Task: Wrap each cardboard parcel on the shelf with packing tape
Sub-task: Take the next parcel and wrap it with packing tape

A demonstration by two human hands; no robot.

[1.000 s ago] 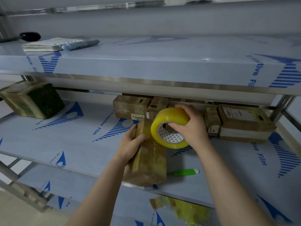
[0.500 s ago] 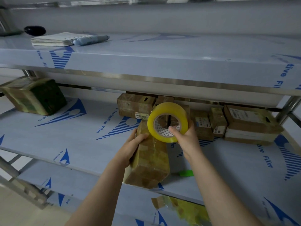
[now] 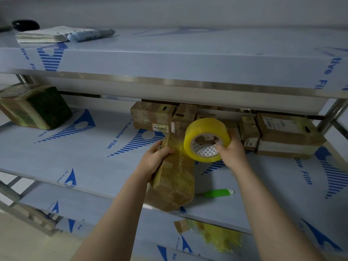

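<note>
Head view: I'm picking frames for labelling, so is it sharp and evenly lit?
Head view: dim, bluish light; shelf edges bow from the wide lens; right hand and tape roll slightly motion-soft; parcel under the left hand glints faintly.

Two bare forearms reach in from the bottom edge, uncovered along their whole visible length, with no sleeve edge showing. The left hand [image 3: 154,159] and the right hand [image 3: 232,154] are ungloved, with plain wrists and short fingernails.
</note>
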